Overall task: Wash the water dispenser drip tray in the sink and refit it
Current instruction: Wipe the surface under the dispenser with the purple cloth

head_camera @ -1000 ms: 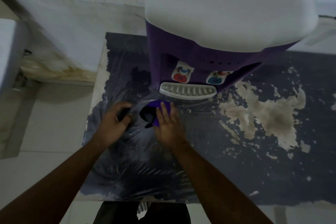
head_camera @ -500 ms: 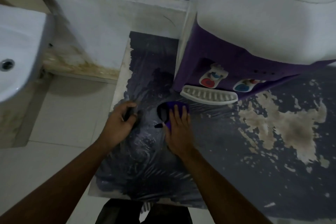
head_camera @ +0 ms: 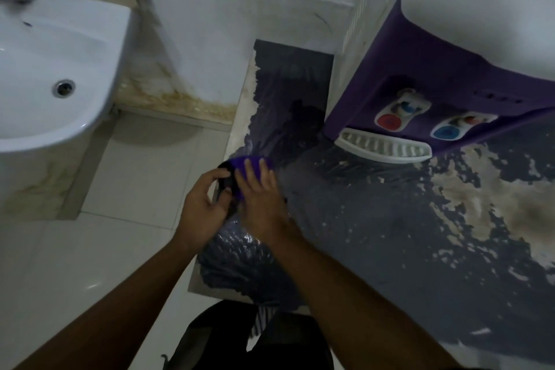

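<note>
Both hands share the purple tray [head_camera: 251, 166] over the tabletop [head_camera: 390, 234] edge, left grip [head_camera: 204, 207] curled around it, right grip [head_camera: 259, 192] pressed flat on top.

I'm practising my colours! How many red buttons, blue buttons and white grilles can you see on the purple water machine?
Red tap pads: 1
Blue tap pads: 1
White drip tray grilles: 1
Total: 3
</note>
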